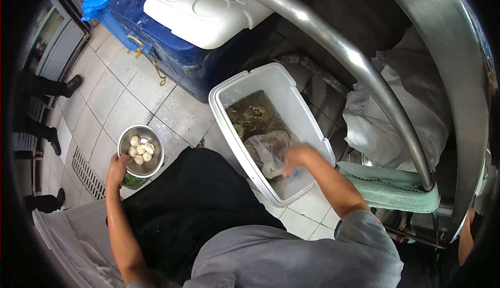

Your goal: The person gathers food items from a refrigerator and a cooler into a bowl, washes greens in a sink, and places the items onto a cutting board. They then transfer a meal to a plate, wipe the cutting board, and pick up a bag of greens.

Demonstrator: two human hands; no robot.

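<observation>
My left hand (117, 169) grips the rim of a round steel bowl (125, 150), fingers closed on its left edge. Several whitish round pieces (140, 149) lie inside the bowl. Something green (133, 182) shows just beneath it. My right hand (299, 159), smeared by motion, is over the near right part of a white rectangular tub (234, 155). Next to its fingers is a clear plastic bag (271, 150). Murky brownish liquid with unclear contents (253, 112) fills the tub's far part. Whether my right fingers hold the bag cannot be made out.
A blue container (177, 54) with a white lid (208, 7) stands beyond the tub. A curved metal rail (359, 64) and a green cloth (388, 186) are at right, near a white sack (401, 106). Other people's legs (41, 86) are at far left.
</observation>
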